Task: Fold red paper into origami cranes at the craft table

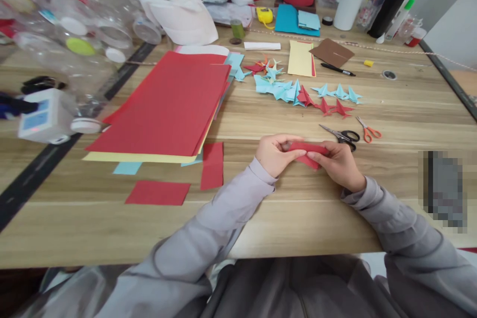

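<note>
A small piece of folded red paper is pinched between my two hands, just above the table. My left hand grips its left end with thumb and fingers. At the right end, my right hand presses it the same way, thumb on top. Black-handled scissors and orange-handled scissors lie beyond my right hand. Farther back are several folded paper cranes, light blue and red. Two cut red paper rectangles lie to the left of my hands.
Large red sheets lie stacked over yellow paper at left. Clear plastic bottles crowd the far left beside a white box-shaped device. Yellow paper, brown paper and a black marker lie at the back.
</note>
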{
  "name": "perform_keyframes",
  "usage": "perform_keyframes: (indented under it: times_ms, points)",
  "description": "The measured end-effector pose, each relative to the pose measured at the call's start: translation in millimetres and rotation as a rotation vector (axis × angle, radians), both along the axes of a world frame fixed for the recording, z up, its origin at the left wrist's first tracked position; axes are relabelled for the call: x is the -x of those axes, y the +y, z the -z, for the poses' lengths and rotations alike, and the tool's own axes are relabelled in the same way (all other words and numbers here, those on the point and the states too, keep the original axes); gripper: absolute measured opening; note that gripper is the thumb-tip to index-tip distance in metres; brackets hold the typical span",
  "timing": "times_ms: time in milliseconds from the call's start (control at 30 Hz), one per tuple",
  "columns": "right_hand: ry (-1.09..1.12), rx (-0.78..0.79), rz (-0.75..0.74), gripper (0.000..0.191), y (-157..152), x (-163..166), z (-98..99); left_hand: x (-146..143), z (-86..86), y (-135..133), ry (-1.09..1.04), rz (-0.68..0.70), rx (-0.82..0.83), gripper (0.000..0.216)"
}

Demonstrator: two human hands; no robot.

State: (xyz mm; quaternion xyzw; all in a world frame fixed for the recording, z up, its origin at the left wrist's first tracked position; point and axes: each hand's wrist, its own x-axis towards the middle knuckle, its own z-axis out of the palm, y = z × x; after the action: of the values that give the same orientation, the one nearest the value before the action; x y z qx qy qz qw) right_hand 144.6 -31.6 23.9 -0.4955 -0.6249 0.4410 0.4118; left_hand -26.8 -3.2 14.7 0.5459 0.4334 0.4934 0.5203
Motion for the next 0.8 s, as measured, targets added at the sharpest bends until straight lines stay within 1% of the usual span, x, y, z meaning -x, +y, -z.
perform_keyframes:
  times_ms: [167,267,367,433,467,533,600,700,800]
  points:
    - [0.067,0.028,0.008,0.045,1.3,0.8,-0.3,-0.4,-0.4,3.7,-0.097,-0.082,0.176,0.044]
    - [0.055,-0.014,0.031,0.047,2.1,1.2,4.4,-1.0,-2.4,4.4,-0.152,-0.103,0.234,0.049]
    - [0.004,-0.132,0.149,0.040,2.7,-0.5,9.8,-1.2,-4.5,4.6,-0.235,-0.128,0.273,0.051]
    - [-0.073,-0.260,0.234,0.034,1.9,-1.5,12.2,-1.3,-6.5,4.1,-0.263,-0.117,0.350,0.049]
    - [-0.123,-0.331,0.247,0.031,0.8,-1.5,12.9,-1.5,-7.6,3.7,-0.268,-0.087,0.406,0.049]
    - [-0.225,-0.458,0.195,0.028,-2.5,-0.3,13.7,-2.0,-9.7,2.5,-0.282,0.019,0.512,0.050]
    - [-0.304,-0.521,0.083,0.028,-6.7,1.8,14.1,-2.7,-11.2,1.2,-0.307,0.119,0.555,0.051]
    - [-0.359,-0.514,-0.024,0.033,-11.5,3.9,14.1,-3.2,-11.7,-0.4,-0.321,0.156,0.520,0.053]
    - [-0.303,-0.476,-0.071,0.042,-13.0,2.9,12.6,-3.5,-11.4,-2.3,-0.310,0.147,0.468,0.060]
